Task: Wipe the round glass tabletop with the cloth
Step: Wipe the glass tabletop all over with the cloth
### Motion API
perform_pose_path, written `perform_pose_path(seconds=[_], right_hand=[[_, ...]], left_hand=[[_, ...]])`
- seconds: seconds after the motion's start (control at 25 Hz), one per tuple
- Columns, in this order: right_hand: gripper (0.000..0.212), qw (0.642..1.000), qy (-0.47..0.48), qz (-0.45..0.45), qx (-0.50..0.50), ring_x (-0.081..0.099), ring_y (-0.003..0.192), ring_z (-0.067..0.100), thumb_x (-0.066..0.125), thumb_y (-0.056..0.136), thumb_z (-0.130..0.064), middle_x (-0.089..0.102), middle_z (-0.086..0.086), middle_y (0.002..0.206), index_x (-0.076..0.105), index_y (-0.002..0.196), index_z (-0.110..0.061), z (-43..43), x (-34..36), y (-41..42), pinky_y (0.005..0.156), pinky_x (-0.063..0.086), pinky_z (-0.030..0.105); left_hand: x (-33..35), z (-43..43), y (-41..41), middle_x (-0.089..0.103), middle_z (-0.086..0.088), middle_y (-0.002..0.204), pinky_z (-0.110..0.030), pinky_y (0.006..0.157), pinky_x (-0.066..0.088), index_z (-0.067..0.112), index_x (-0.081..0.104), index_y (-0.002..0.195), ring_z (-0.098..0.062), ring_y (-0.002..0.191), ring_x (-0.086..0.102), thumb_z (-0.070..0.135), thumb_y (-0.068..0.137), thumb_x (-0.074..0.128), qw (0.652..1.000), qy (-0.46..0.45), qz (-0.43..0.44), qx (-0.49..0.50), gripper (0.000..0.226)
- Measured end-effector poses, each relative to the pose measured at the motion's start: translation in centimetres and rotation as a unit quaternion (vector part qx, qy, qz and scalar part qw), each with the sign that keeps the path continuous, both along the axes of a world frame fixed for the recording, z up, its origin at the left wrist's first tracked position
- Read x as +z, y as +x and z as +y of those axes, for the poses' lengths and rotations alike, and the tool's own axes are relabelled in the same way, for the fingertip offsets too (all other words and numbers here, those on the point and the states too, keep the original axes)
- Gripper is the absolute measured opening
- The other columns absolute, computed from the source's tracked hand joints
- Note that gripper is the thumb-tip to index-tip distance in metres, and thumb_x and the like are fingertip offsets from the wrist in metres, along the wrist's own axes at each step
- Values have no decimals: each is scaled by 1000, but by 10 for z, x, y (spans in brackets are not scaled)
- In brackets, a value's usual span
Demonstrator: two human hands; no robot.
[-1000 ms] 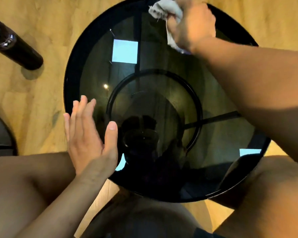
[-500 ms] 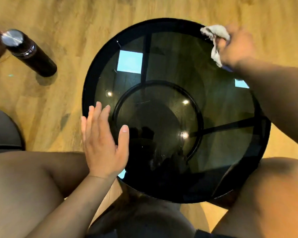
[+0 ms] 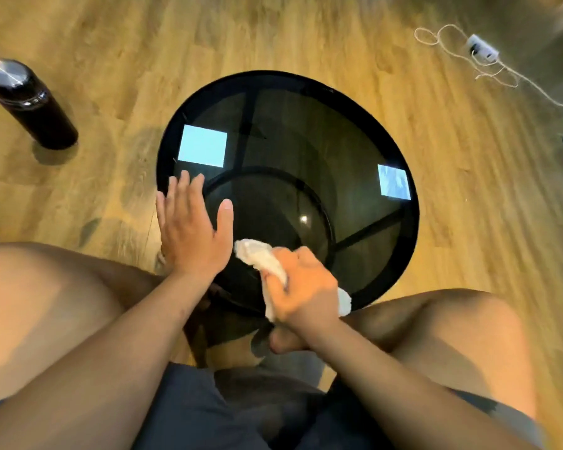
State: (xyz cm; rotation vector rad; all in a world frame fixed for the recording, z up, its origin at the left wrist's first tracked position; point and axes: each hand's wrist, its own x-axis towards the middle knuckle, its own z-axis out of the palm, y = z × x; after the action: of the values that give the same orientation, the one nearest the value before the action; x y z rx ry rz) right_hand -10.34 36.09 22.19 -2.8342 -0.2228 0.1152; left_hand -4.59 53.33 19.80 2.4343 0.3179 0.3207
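White cloth (image 3: 257,254), one, gripped by right hand (image 3: 303,287) at the single tabletop's (image 3: 306,141) six o'clock; left hand (image 3: 189,232) flat, fingers straight, at eight

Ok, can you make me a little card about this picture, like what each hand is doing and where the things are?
table: round, dark glass top, black rim, on a wooden floor
left hand: open and flat at the table's left edge
right hand: grips the cloth at the near edge of the glass
cloth: white, bunched up, sticking out of the right hand
bottle: dark, silver lid, standing on the floor left of the table
plug: white, with a cord, on the floor far right
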Motion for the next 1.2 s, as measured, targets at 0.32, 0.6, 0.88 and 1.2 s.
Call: perform_pose_path(seconds=[0.32,0.6,0.88,1.2], right_hand=[[27,989,-101,19,-111,58,93,39,54,93,-29,57,15,104,56,118,-20,-148,23,32,73,46,40],[33,996,-19,-62,-66,57,84,27,51,85,-35,59,7,96,60,113,-20,31,-4,11,67,48,35],[30,991,-92,-58,76,60,89,35,57,88,-27,60,11,100,58,118,-22,-59,7,54,68,48,39],[31,973,-89,-49,-207,61,89,41,52,87,-34,64,19,98,56,111,-15,-9,1,128,72,43,40]], left_hand=[[-2,1,0,31,-11,161,-44,125,4,14,36,149,-27,152,18,54,95,20,1000,-18,-4,0,68],[-4,3,2,36,-11,159,-46,125,10,14,37,148,-27,151,23,54,96,26,999,-40,-22,5,66],[-8,2,1,36,-12,158,-47,125,11,12,36,148,-27,150,25,48,97,33,997,-71,-43,-3,63],[-10,5,1,39,-15,156,-48,123,16,9,37,146,-30,147,32,48,97,35,995,-60,-74,4,63]])
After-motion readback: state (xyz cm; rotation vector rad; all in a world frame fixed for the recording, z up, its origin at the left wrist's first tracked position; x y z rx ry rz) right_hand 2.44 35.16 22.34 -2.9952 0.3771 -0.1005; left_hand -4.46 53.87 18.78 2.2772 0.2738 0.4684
